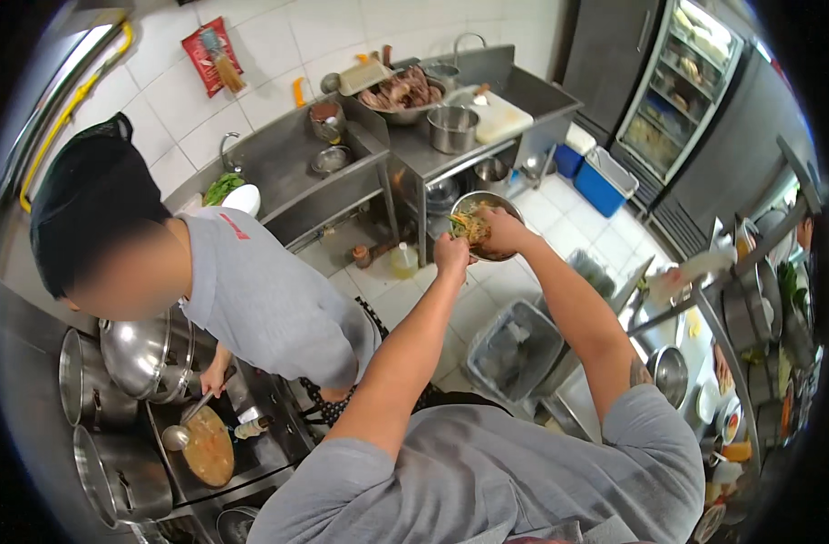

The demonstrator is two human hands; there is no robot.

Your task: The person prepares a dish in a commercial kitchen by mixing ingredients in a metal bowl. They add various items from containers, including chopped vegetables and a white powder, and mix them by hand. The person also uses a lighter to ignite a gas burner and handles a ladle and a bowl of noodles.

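Observation:
Ahead of me, over the tiled floor, I hold out a round metal bowl (pixel 516 207) with both arms stretched. My left hand (pixel 452 255) is closed on its near left edge. Inside lies a shredded yellow-orange food mix (pixel 470 227) with bits of green; whether it is noodles or vegetables I cannot tell. My right hand (pixel 502 229) reaches into the bowl, its fingers curled down into the mix and their tips hidden by it.
A co-worker in a grey shirt (pixel 260 290) stands close on my left, holding a ladle (pixel 176 437) over a pan of soup (pixel 208 449). Below the bowl stands a grey bin (pixel 516 349). Steel sinks and a counter (pixel 414 156) line the back; a blue cooler (pixel 605 184) sits beyond.

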